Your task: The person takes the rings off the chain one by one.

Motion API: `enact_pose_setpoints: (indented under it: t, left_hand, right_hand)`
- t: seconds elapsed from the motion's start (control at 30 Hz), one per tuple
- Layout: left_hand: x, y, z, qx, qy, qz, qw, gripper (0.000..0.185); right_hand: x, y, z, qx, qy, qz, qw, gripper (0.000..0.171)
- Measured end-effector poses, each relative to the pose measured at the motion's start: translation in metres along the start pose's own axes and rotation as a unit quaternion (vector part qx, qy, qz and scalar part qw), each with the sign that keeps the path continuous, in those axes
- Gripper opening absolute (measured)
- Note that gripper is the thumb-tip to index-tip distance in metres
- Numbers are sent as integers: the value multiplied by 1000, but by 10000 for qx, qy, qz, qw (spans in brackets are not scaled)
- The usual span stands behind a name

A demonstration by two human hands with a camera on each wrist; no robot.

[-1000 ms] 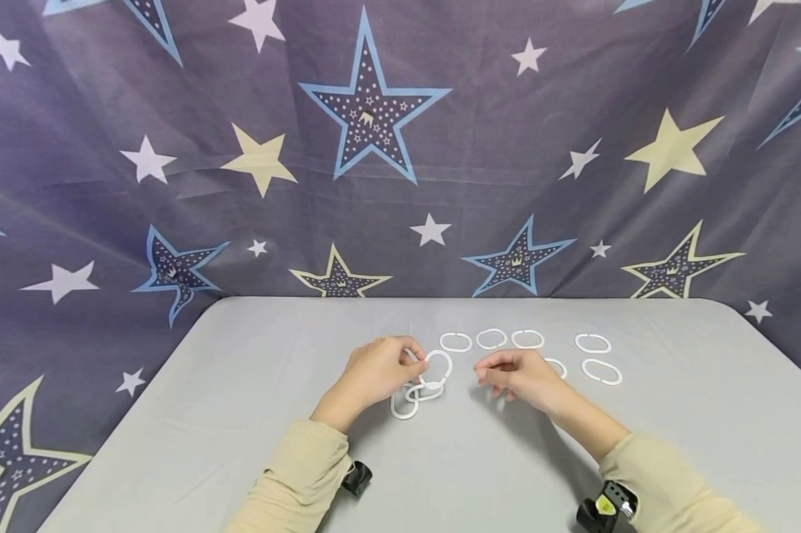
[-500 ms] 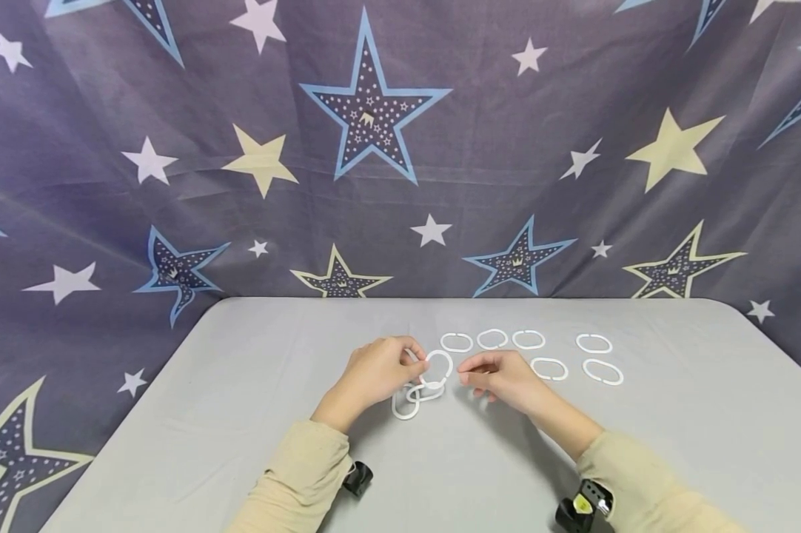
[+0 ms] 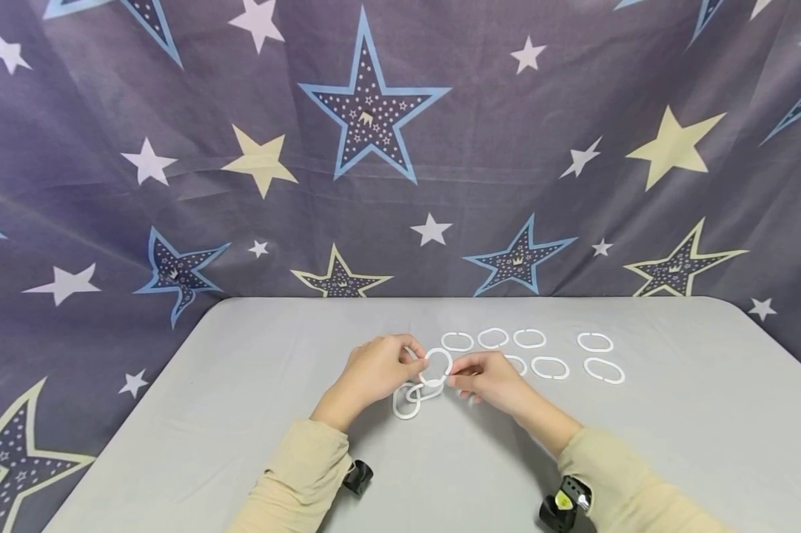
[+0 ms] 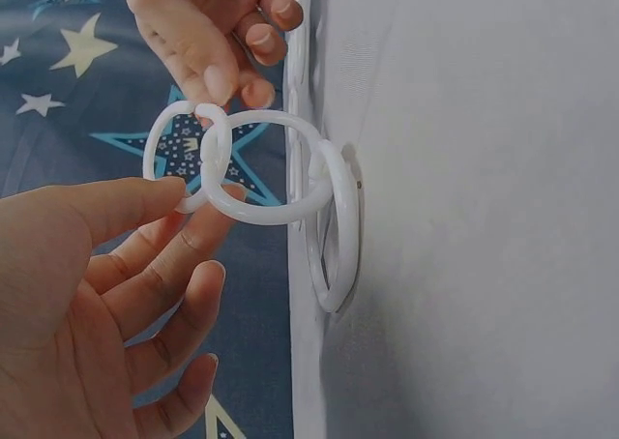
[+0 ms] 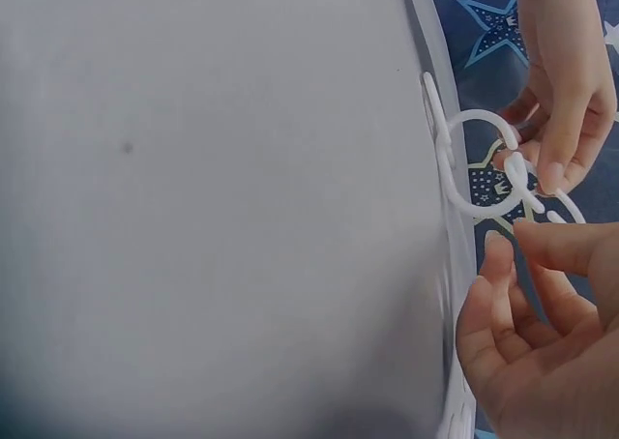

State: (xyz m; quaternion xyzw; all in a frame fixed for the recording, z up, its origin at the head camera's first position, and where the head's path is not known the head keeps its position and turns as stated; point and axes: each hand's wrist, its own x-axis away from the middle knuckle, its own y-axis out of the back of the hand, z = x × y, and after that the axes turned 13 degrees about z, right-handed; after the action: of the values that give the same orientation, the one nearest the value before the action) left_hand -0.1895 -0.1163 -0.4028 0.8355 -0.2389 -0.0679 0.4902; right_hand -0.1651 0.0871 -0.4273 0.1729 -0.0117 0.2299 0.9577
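Observation:
My left hand pinches a white oval plastic chain link between thumb and fingers, holding it up over the table. From it hang a second link and a third link, joined as a short chain; the lowest rests near the tabletop. My right hand is at the right side of the held link, thumb and index finger closed on its edge near the small gap. In the right wrist view the thumb partly covers that contact.
Several loose white links lie beyond and to the right of my right hand, among them one link partly beside the wrist and another link farther right. Behind the grey table hangs a star-patterned cloth.
My right hand has moved left across the table to reach the held link, uncovering loose links behind it. My left hand and the chain stay almost still.

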Motion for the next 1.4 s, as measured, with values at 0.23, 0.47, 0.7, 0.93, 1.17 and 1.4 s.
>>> enact_pose_setpoints:
  t: [0.23, 0.47, 0.7, 0.93, 1.17, 1.4]
  left_hand:
    - [0, 0, 0, 0, 11, 12, 10000, 12]
    - [1, 1, 0, -23, -25, 16, 10000, 11]
    - [2, 0, 1, 70, -105, 27, 9999, 9]
    - [1, 0, 2, 74, -125, -7, 9999, 8]
    - [1, 0, 1, 92, -100, 8, 9999, 9]
    - [1, 1, 1, 64, -44, 1, 10000, 10]
  right_hand:
    - [-3, -4, -4, -23, 58, 53, 10000, 17]
    - [-3, -9, -6, -111, 237, 164, 9995, 18]
    - [-4, -13, -7, -303, 201, 230, 9991, 16]
    - [-4, -15, -5, -381, 276, 295, 9985, 17]
    - [-4, -17, -6, -338, 274, 302, 9986, 16]
    - [-6, -16, -7, -155, 291, 327, 9989, 11]
